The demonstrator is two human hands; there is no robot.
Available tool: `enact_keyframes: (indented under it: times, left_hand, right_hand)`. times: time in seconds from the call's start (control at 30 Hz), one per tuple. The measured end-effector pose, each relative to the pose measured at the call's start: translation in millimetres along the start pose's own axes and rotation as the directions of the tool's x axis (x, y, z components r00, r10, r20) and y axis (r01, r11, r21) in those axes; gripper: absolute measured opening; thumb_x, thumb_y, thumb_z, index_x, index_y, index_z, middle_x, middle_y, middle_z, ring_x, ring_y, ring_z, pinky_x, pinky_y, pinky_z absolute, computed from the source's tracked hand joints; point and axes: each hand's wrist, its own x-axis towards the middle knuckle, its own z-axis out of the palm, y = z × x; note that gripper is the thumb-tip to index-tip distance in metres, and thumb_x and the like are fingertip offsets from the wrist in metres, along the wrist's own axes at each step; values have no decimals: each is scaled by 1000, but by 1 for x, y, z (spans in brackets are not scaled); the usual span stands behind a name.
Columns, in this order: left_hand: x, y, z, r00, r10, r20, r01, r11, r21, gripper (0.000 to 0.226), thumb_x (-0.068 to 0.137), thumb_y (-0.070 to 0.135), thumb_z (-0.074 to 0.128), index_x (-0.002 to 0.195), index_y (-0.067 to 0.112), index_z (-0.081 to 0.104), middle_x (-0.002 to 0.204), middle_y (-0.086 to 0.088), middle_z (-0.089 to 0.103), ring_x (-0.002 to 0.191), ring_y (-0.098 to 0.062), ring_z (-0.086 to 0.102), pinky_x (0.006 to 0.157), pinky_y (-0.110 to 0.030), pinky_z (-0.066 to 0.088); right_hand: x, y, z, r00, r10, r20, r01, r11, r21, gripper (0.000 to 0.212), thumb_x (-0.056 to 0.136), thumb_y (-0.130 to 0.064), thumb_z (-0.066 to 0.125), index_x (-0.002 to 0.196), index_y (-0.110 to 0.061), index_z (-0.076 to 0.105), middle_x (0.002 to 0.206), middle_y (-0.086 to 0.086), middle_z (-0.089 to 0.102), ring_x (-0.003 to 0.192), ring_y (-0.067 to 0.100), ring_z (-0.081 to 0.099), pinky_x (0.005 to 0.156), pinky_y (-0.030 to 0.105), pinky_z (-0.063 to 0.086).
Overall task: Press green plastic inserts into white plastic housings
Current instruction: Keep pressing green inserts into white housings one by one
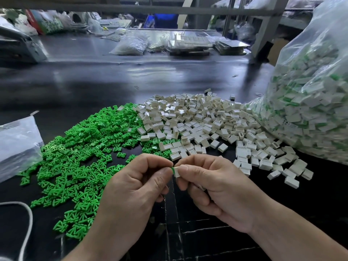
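— Surface of the bench (94, 81)?
— Dark, glossy, w/ pale scratch lines at the front edge.
— Parts?
— Left of centre: heap of green inserts (84, 153), bright matte plastic, flat, fan-shaped w/ ribs. Touching it on the right: heap of white housings (207, 121), small smooth boxes, some open side up. At the right edge there's a big crinkly clear plastic bag (310, 91) full of white pieces w/ green showing. At the left edge, a smaller clear bag (17, 144). Near the front-left corner, a white cord (28, 219).
— Hands?
— Both above the front edge, mid-bench. On the left hand (135, 185), thumb + forefinger pinch a green insert (172, 169), other fingers curled. The right hand (212, 187) pinches a white housing (177, 171), rest tucked under.
— The piece itself?
— Insert meets the housing's left side. Only a thin green sliver shows between fingertips & white block. How far in, can't tell.
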Motion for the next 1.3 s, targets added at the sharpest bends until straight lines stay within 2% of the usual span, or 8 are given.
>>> enact_keyframes:
  times: [0.2, 0.33, 0.47, 0.63, 0.87, 1.0, 1.2, 1.3]
  left_hand:
    - [-1, 2, -2, 999, 39, 25, -40, 998, 46, 18, 70, 41, 68, 85, 33, 73, 73, -1, 69, 60, -13, 65, 54, -19, 53]
    - [2, 4, -6, 991, -97, 94, 113, 979, -173, 22, 75, 36, 80, 93, 24, 74, 70, -7, 69, 58, -18, 65, 51, -22, 51]
    - [3, 6, -4, 899, -182, 398, 392, 739, -547, 38, 80, 29, 77, 110, 9, 69, 70, -14, 66, 52, -21, 64, 42, -25, 51]
    - [3, 6, -3, 823, -168, 542, 540, 525, -658, 34, 77, 24, 81, 104, 7, 71, 73, -17, 69, 57, -23, 70, 42, -26, 54]
    - [2, 7, -2, 819, -218, 530, 561, 498, -662, 34, 65, 23, 89, 90, 8, 73, 65, -20, 67, 48, -24, 67, 38, -27, 52]
    - [1, 8, -1, 827, -212, 520, 548, 507, -665, 34, 62, 22, 91, 87, 9, 72, 61, -19, 66, 45, -23, 66, 37, -26, 52]
    - [0, 8, 6, 891, -119, 439, 437, 494, -752, 33, 72, 26, 85, 97, 11, 71, 60, -11, 66, 46, -20, 66, 40, -26, 53]
    - [0, 8, 4, 871, -54, 489, 455, 466, -759, 28, 82, 25, 77, 105, 11, 70, 67, -12, 69, 54, -21, 69, 46, -27, 56]
  right_hand:
    - [-2, -1, 2, 999, -37, -20, 34, 987, -159, 13, 97, -22, 64, 86, -21, 72, 69, 3, 58, 43, 10, 36, 34, 18, 26]
    - [-4, -3, 4, 1000, -21, 17, 23, 991, -133, 15, 95, -26, 64, 85, -17, 70, 67, 4, 56, 41, 9, 37, 34, 17, 26]
    - [-5, -3, 3, 995, 22, 94, -25, 999, 34, 39, 90, -26, 68, 102, 9, 57, 66, 6, 55, 39, 7, 38, 32, 15, 27]
    - [-3, -2, 0, 987, 76, 144, -87, 994, 68, 59, 86, -27, 69, 123, 14, 50, 65, 4, 54, 40, 6, 40, 31, 15, 29]
    - [-6, -7, 0, 980, 85, 182, -92, 995, 32, 9, 88, -25, 70, 87, -17, 70, 62, 1, 56, 40, 5, 41, 31, 14, 30]
    - [-8, -8, 4, 981, 75, 179, -83, 996, 36, 9, 88, -26, 69, 85, -18, 70, 63, 2, 55, 40, 5, 40, 31, 15, 29]
    - [-7, -5, 14, 986, -8, 166, -18, 988, 154, 34, 89, -28, 68, 104, 2, 63, 67, 3, 54, 41, 4, 40, 31, 15, 29]
    - [-9, -5, 16, 983, -38, 182, 5, 984, 180, 22, 91, -28, 66, 97, -7, 65, 69, 4, 52, 41, 4, 39, 31, 15, 27]
